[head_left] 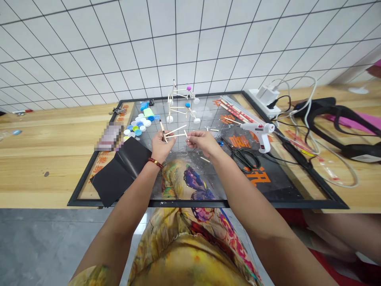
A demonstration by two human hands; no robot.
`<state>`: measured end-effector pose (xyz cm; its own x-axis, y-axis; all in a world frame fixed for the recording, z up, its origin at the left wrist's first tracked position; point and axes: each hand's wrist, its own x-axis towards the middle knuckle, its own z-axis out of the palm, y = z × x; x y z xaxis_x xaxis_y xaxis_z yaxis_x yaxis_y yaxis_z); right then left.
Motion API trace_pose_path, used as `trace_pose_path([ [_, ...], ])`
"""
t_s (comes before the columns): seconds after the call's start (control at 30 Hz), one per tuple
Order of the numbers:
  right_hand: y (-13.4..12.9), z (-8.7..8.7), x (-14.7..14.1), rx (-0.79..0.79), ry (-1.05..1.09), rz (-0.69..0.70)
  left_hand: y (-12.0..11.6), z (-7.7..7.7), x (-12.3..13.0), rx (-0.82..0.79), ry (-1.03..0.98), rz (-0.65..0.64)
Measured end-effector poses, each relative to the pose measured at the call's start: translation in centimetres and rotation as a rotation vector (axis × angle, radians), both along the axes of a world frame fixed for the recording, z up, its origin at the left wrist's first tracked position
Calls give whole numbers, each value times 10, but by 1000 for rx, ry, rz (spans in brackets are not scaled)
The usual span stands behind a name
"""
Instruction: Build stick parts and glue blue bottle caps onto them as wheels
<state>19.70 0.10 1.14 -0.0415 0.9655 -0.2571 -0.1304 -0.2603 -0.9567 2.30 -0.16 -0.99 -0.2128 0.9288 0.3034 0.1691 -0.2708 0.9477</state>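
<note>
My left hand is closed around a small frame of thin wooden sticks, joined in a narrow V and crossed by a dark-tipped upright stick at its left end. My right hand pinches a short wooden stick against the right end of that frame. Just beyond my hands stand small stick models with bottle caps on them, one with a blue cap and one with a magenta cap. Short cut sticks lie near my right hand.
Coloured bottle caps and black sheets lie left. Right are black-handled scissors, a white glue gun with its cord, packaged sticks, a power strip and tangled cables. A black frame edges the glossy board. Another person's legs show lower right.
</note>
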Motion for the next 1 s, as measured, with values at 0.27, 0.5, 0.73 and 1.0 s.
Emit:
trace_pose_path([
  [0.27,0,-1,0,6,-3,4,-2,3,1,-20,1,-18],
  [0.5,1,-2,1,2,-7,-5,-3,4,1,-16,13,-37],
  [0.73,2,-4,1,2,-16,-1,-2,2,1,-40,13,-49],
  [1.0,1,-2,1,-1,-19,8,-3,4,1,6,66,-32],
])
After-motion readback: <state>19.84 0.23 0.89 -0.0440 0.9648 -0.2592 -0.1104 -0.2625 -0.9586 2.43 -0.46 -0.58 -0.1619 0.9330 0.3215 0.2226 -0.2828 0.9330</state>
